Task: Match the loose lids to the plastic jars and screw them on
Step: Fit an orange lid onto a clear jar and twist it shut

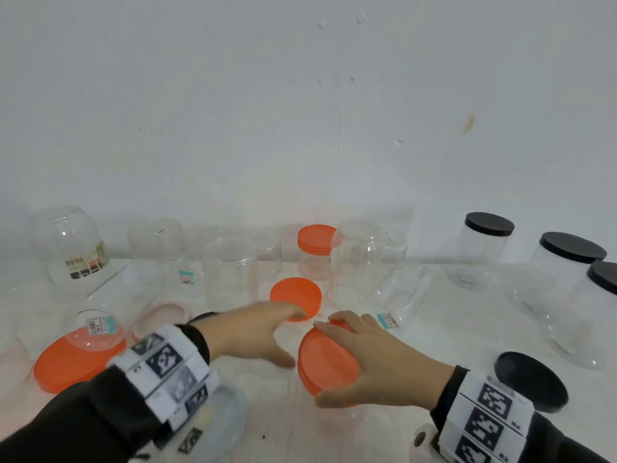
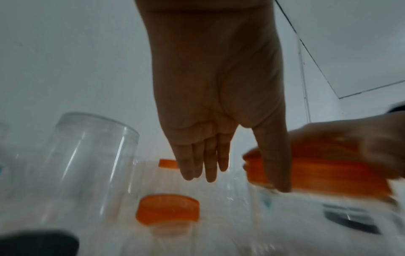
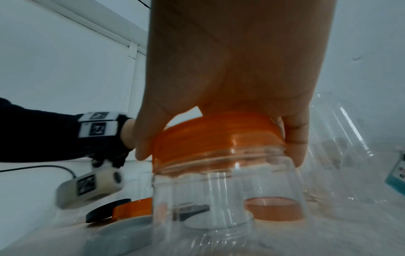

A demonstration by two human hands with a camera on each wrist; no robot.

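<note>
My right hand (image 1: pixel 322 362) grips an orange lid (image 1: pixel 330 362) from above, thumb and fingers curled round its rim. In the right wrist view that orange lid (image 3: pixel 214 136) sits tilted on the threaded neck of a clear plastic jar (image 3: pixel 228 199), which stands on the table under my right hand (image 3: pixel 219 155). My left hand (image 1: pixel 293 335) reaches forward with straight fingers and holds nothing. Its fingertips (image 1: pixel 297 312) are over the near edge of a loose orange lid (image 1: pixel 295 297); contact cannot be told. The left wrist view shows the left hand (image 2: pixel 241 181) with its fingers extended.
Several uncapped clear jars (image 1: pixel 230 272) crowd the back by the wall, with a small orange-capped jar (image 1: pixel 315 248). Black-lidded jars (image 1: pixel 484 252) stand at the right. Loose lids lie around: black (image 1: pixel 531 382), large orange (image 1: pixel 66 365), pink (image 1: pixel 160 317), translucent grey (image 1: pixel 220 419).
</note>
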